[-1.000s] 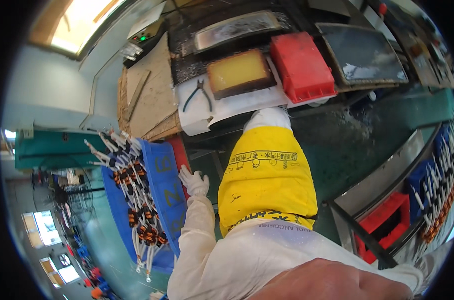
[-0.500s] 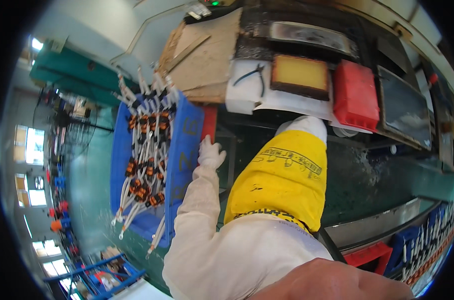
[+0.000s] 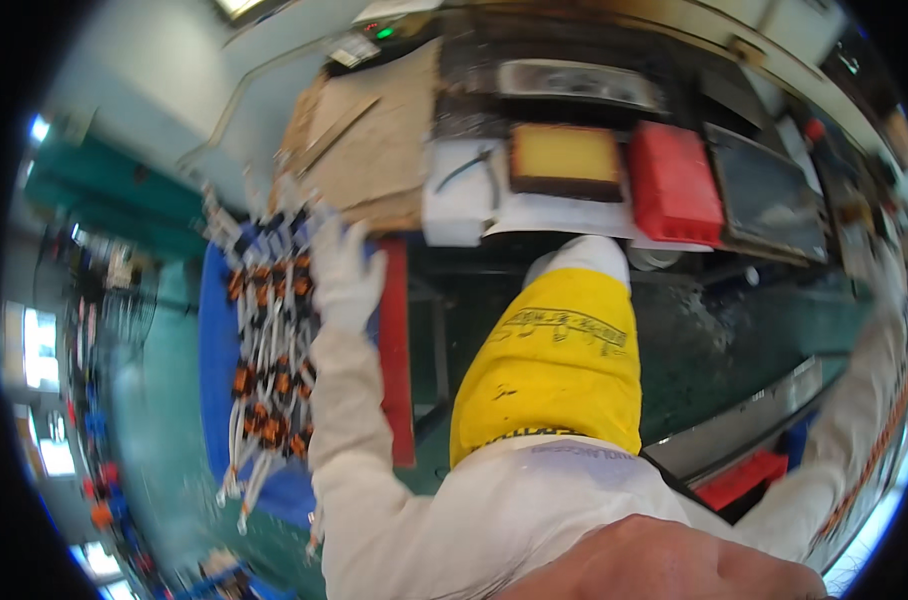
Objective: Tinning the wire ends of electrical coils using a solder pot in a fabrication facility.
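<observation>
My left hand point(image 3: 346, 272), in a white glove, reaches over the right side of a blue plastic bin point(image 3: 214, 350), its fingers apart and nothing visible in them. Packed in the bin are several white cable assemblies point(image 3: 274, 375) with orange-and-black wound parts and metal ends; the fingers are close beside them, but I cannot tell if they touch. A red panel point(image 3: 397, 350) stands just right of that forearm. At the far right, my right hand point(image 3: 884, 265) is stretched out past the bench, gloved and smeared by motion; what it touches is unclear.
The bench ahead bears a cardboard sheet point(image 3: 374, 140), pliers point(image 3: 466, 172), a yellow block point(image 3: 564, 155) in a brown frame, an upturned red bin point(image 3: 674, 185) and a dark metal tray point(image 3: 764, 195). A metal trough point(image 3: 739, 405) lies low right.
My left hand has moved from the bin's right wall forward over its rim. My right arm has come into view at the right. More of the red panel shows; the whole view has shifted.
</observation>
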